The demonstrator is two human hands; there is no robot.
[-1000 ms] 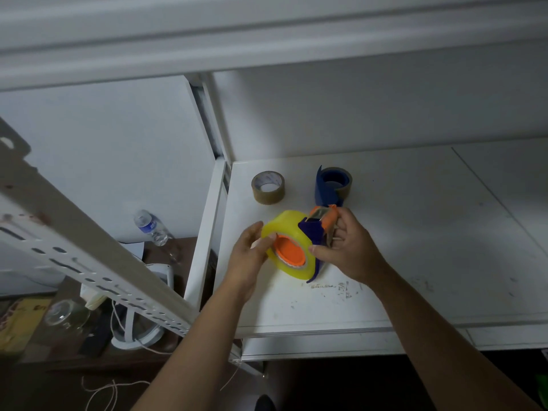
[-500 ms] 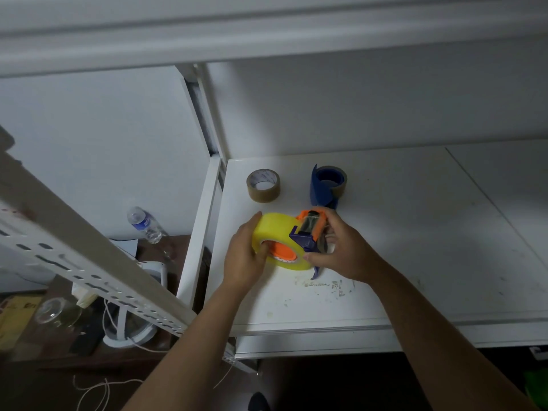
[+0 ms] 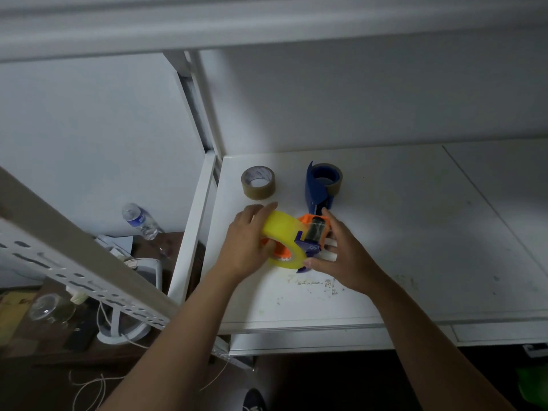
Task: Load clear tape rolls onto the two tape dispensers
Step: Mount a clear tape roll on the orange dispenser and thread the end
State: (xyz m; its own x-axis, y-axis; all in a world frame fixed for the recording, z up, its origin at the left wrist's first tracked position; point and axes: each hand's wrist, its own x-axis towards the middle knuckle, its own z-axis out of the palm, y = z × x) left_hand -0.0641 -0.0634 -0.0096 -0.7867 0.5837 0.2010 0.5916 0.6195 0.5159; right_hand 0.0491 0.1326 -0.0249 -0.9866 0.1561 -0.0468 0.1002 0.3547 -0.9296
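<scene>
Head view: the yellow-tinted clear tape roll (image 3: 283, 238) sits on its orange hub in the orange and blue dispenser (image 3: 311, 237), just above the white table (image 3: 415, 232). Your left hand (image 3: 247, 241) curls round the roll's far side to steady it, and your right hand (image 3: 338, 256) grips the dispenser's cutter end — likely to seat the roll. Behind, the 2nd dispenser (image 3: 318, 188), blue, already carries a roll; a brown tape roll (image 3: 258, 182) lies just beside it.

text: none legible | bottle (image 3: 139, 221) label: blurred | brown roll (image 3: 258, 183) core print: blurred
</scene>
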